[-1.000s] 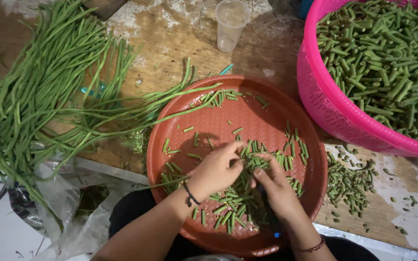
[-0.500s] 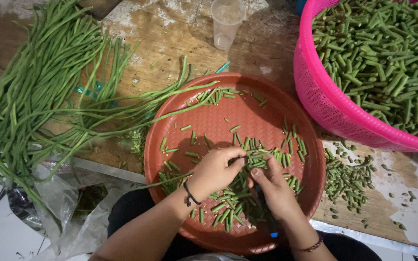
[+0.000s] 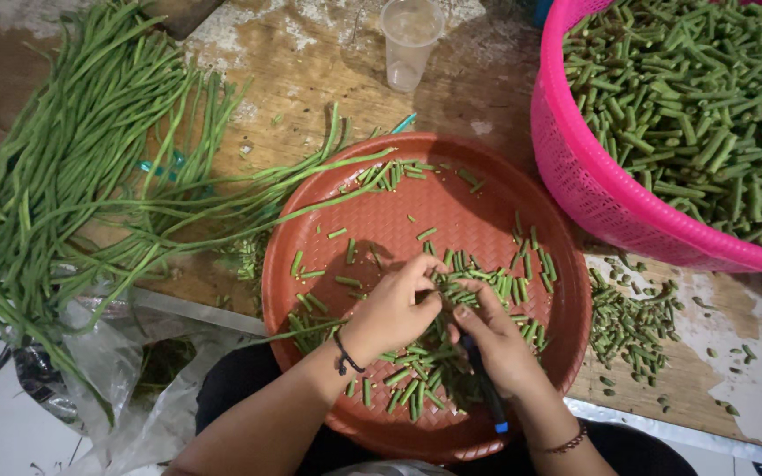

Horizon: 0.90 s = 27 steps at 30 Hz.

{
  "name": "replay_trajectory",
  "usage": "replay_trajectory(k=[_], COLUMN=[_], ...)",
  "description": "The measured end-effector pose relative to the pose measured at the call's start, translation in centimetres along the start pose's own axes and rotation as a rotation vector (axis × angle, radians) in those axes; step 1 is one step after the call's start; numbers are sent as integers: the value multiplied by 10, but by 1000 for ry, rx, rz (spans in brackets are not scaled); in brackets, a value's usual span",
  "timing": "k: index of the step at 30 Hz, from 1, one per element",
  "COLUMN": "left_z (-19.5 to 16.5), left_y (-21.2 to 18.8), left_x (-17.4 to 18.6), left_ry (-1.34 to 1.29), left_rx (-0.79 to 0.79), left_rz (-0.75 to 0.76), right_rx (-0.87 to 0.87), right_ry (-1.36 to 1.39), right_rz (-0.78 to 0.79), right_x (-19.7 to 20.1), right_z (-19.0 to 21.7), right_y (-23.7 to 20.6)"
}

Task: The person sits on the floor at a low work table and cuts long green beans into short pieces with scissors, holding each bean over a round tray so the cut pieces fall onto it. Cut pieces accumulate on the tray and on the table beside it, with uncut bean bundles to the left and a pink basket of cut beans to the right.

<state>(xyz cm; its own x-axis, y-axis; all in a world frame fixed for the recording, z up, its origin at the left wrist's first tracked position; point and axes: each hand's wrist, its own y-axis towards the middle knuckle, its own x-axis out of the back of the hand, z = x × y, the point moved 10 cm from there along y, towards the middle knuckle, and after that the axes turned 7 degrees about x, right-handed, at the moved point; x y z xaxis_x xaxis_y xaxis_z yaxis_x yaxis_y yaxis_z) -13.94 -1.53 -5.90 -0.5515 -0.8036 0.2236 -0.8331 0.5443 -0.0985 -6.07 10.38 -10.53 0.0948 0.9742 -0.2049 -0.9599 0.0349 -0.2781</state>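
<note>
Beans [image 3: 451, 273] sit pinched between both hands over the tray [image 3: 451, 203]; left hand [image 3: 394, 308] grips them, right hand [image 3: 491, 339] clasps a knife [image 3: 485, 388].

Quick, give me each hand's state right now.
Left hand: closed, pinching long beans over the round red tray.
Right hand: closed on a dark-handled knife, fingertips at the same beans.

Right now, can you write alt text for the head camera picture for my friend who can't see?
Two hands, left hand and right hand, meet over cut green bean pieces on a round red-brown tray. Long beans lie left; a pink basket of pieces sits right.
</note>
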Motion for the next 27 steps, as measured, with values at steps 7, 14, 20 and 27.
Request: replay_trajectory(k=[7,14,20,27], left_z=[-6,-7,-11,-12], left_y=[-1,-3,-5,-4], left_x=[6,5,1,-4], left_ry=[138,192,202,141], left_rx=[21,-5,-32,-31], left_rz=[-29,-62,-15,-31], right_rx=[45,70,38,4], right_ry=[-49,-80,-54,16], right_rz=[-41,-27,-47,-69], right_x=[14,5,6,13], right_z=[3,2,0,-1], right_y=[1,0,0,3])
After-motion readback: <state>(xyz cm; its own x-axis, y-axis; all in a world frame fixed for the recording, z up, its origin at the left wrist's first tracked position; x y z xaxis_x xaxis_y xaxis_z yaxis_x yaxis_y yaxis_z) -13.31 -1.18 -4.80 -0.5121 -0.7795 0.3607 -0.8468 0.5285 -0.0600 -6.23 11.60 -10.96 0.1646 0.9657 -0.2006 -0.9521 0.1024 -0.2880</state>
